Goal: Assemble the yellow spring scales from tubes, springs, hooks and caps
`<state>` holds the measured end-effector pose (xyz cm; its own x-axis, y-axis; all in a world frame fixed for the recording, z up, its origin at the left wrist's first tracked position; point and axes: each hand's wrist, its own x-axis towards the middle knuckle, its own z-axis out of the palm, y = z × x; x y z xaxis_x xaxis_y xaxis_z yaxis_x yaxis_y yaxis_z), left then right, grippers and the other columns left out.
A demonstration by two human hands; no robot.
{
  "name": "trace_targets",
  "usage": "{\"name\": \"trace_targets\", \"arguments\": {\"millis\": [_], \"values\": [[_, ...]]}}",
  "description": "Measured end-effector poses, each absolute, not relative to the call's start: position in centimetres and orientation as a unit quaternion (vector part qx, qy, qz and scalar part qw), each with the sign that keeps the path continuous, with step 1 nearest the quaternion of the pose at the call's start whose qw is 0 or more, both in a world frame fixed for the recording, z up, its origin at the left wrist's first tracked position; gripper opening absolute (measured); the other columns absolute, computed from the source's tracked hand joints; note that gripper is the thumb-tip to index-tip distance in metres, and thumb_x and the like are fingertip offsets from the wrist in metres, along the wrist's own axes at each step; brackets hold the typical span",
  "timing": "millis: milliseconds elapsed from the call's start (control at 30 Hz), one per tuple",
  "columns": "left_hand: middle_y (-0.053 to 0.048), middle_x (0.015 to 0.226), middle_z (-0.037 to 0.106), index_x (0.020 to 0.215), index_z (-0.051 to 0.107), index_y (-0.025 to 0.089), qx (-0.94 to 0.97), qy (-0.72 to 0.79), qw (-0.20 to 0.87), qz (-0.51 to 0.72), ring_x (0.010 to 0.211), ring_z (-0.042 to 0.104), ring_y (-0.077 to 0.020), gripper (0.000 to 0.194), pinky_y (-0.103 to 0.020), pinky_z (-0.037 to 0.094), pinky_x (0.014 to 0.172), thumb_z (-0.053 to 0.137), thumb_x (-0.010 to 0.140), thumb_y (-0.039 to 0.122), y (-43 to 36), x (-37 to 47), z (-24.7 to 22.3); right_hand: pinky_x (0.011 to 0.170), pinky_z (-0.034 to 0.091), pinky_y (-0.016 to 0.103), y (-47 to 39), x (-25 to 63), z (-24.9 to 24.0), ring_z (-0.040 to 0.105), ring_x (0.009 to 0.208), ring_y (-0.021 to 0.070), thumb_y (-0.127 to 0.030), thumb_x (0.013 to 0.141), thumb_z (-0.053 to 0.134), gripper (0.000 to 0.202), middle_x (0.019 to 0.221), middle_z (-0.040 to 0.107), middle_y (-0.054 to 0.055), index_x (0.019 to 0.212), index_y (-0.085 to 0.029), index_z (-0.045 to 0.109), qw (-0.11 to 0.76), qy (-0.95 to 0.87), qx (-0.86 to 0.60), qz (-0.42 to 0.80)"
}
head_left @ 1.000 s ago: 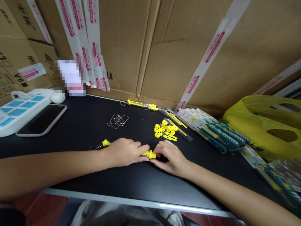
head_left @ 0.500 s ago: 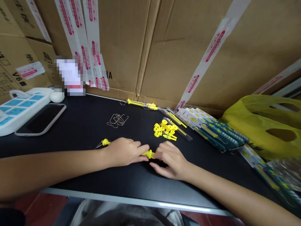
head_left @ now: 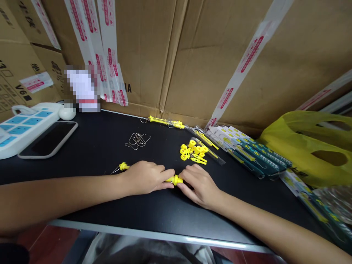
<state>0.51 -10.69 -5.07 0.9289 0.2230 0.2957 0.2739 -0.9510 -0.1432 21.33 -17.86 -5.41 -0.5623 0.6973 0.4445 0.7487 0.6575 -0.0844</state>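
Note:
My left hand (head_left: 147, 178) is wrapped round a slim yellow tube (head_left: 176, 180) lying sideways near the table's middle. The tube's yellow end with metal wire sticks out left of the hand, and its collared tip shows to the right. At that tip is my right hand (head_left: 199, 185), fingers bent, thumb and forefinger around the tip's end. Behind the right hand sits a pile of small yellow parts (head_left: 192, 149). Bent metal hooks (head_left: 138, 140) lie behind the left hand.
A phone (head_left: 49, 141) and a white power strip (head_left: 27, 123) lie at the left. Along the back is an assembled yellow piece (head_left: 165, 121) by a cardboard box (head_left: 206, 55). Packaged items (head_left: 250, 156) and a yellow bag (head_left: 310, 146) are at the right.
My right thumb and fingers have shifted around the tube's tip, with the thumb now nearer it and more of the yellow tip showing. My left hand has stayed in place.

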Motion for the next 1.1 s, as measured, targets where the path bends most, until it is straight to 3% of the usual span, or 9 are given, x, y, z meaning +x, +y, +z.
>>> {"name": "trace_targets", "arguments": {"millis": [267, 367, 633, 1100], "values": [[0.000, 0.072, 0.060, 0.102, 0.052, 0.021, -0.979, -0.141, 0.093, -0.116, 0.062, 0.061, -0.0152, 0.035, -0.022, 0.035, 0.050, 0.030, 0.096, 0.047, -10.69, 0.54, -5.07, 0.057, 0.030, 0.030, -18.84, 21.14, -5.06, 0.044, 0.056, 0.0147, -0.024, 0.085, 0.052, 0.006, 0.060, 0.054, -0.001, 0.085, -0.020, 0.049, 0.284, -0.903, -0.299, -0.118], [0.000, 0.073, 0.060, 0.102, 0.052, 0.021, -0.980, -0.139, 0.097, -0.108, 0.064, 0.061, -0.0154, 0.036, -0.022, 0.035, 0.051, 0.028, 0.096, 0.048, -10.69, 0.55, -4.98, 0.057, 0.030, 0.029, -18.62, 21.21, -5.11, 0.043, 0.055, 0.0140, -0.023, 0.085, 0.051, 0.005, 0.062, 0.054, -0.001, 0.087, -0.019, 0.048, 0.314, -0.880, -0.341, -0.105], [0.000, 0.069, 0.058, 0.095, 0.053, 0.020, -0.978, -0.129, 0.096, -0.135, 0.060, 0.058, -0.0145, 0.037, -0.022, 0.035, 0.050, 0.028, 0.096, 0.046, -10.71, 0.53, -5.02, 0.059, 0.028, 0.030, -18.06, 21.11, -5.16, 0.043, 0.058, 0.0159, -0.028, 0.092, 0.039, 0.023, 0.063, 0.053, 0.002, 0.076, -0.018, 0.052, 0.220, -0.878, -0.417, -0.080], [0.000, 0.073, 0.060, 0.100, 0.052, 0.020, -0.980, -0.135, 0.095, -0.107, 0.064, 0.061, -0.0159, 0.035, -0.023, 0.036, 0.050, 0.030, 0.096, 0.048, -10.69, 0.58, -5.01, 0.055, 0.038, 0.025, -18.18, 21.29, -6.01, 0.051, 0.062, 0.0135, -0.018, 0.088, 0.052, 0.007, 0.073, 0.060, 0.003, 0.090, -0.020, 0.046, 0.305, -0.883, -0.354, -0.032]]}}
